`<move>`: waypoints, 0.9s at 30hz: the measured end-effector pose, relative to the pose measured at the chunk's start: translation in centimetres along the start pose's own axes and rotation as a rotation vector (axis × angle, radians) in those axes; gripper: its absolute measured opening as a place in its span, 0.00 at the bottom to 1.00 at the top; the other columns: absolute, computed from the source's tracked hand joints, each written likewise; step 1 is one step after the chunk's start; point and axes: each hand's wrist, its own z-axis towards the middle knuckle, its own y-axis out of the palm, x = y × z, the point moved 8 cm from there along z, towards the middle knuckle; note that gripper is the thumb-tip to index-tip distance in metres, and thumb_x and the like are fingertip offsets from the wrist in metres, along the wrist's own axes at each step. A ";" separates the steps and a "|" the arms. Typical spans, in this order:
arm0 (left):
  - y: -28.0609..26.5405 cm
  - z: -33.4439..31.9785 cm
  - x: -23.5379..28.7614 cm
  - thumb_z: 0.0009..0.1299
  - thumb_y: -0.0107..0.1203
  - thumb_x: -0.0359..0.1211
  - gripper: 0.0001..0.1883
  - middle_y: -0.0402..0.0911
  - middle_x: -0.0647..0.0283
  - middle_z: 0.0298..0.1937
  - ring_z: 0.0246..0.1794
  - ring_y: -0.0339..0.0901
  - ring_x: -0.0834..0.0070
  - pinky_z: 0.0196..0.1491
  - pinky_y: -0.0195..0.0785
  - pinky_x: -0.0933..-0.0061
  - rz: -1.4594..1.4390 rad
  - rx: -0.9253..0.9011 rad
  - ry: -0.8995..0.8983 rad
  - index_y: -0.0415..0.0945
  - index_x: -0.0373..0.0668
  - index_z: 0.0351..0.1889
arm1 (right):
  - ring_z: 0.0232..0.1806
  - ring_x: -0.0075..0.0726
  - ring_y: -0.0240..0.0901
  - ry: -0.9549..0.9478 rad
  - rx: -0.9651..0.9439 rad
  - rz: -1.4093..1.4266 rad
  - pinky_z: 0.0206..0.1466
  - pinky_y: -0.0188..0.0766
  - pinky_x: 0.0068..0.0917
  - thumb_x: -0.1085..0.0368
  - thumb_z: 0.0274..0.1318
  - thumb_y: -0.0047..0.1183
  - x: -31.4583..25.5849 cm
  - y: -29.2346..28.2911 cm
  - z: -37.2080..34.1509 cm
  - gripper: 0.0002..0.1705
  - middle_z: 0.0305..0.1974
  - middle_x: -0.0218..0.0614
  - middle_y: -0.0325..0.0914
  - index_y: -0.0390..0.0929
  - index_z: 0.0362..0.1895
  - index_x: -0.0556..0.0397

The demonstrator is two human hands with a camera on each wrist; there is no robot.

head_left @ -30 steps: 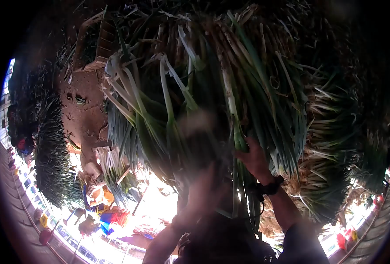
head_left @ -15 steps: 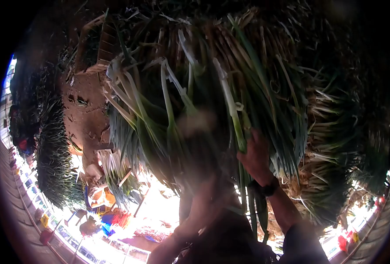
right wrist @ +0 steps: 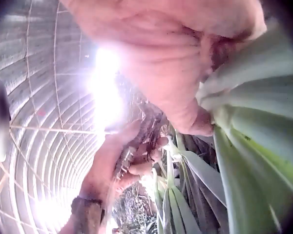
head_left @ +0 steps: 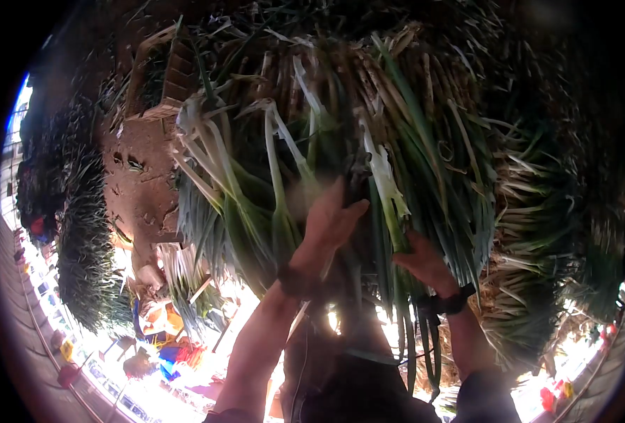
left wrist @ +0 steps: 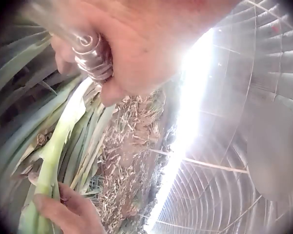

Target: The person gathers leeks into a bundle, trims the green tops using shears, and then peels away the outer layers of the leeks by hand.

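Note:
My right hand [head_left: 425, 261] grips a thick green onion [head_left: 383, 176] around its green part, its pale end pointing away from me. The long leaves [right wrist: 259, 161] fan out below that hand in the right wrist view. A loose flap of skin sticks out from the stalk. My left hand [head_left: 326, 222] is just left of the pale end, curled around a shiny metal tube with a ringed tip [left wrist: 95, 58]. In the left wrist view that tip is right at the onion's white end. Several peeled green onions [head_left: 231, 176] lie beyond my left hand.
A broad pile of unpeeled green onions [head_left: 425, 134] spreads ahead. More stacked bundles [head_left: 524, 233] stand on the right. At the left are bare soil [head_left: 140, 187], a wooden crate [head_left: 175, 74] and another leafy row [head_left: 83, 247]. Curved greenhouse sheeting [left wrist: 234, 107] shows behind.
The brownish stalk now shows white and pale green, with skin loosened. My left hand, blurred and lower before, has come up beside its pale end. My right hand has shifted slightly down and right.

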 end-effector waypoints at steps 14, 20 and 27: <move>0.3 -12.9 -2.6 0.68 0.60 0.47 0.42 0.73 0.43 0.48 0.46 0.75 0.42 0.48 0.71 0.48 0.110 -0.020 0.065 0.56 0.37 0.75 | 0.37 0.24 0.75 0.136 -0.145 0.421 0.39 0.73 0.24 0.66 0.57 0.62 -6.0 -0.2 -0.9 0.29 0.41 0.30 0.78 0.72 0.64 0.50; -4.6 -19.6 -8.3 0.68 0.62 0.44 0.37 0.76 0.48 0.57 0.51 0.78 0.53 0.48 0.74 0.56 -0.273 0.141 -0.041 0.62 0.37 0.71 | 0.50 0.34 0.79 -0.156 -0.273 0.639 0.54 0.81 0.30 0.74 0.56 0.65 -18.6 1.0 -2.7 0.41 0.53 0.40 0.78 0.61 0.71 0.54; -16.4 -24.0 -1.9 0.53 0.64 0.23 0.42 0.77 0.53 0.52 0.48 0.78 0.64 0.41 0.75 0.70 0.213 0.679 0.137 0.63 0.30 0.71 | 0.42 0.32 0.77 -0.351 -0.175 0.308 0.46 0.77 0.34 0.63 0.63 0.60 -27.5 12.4 -0.1 0.32 0.46 0.37 0.78 0.64 0.68 0.55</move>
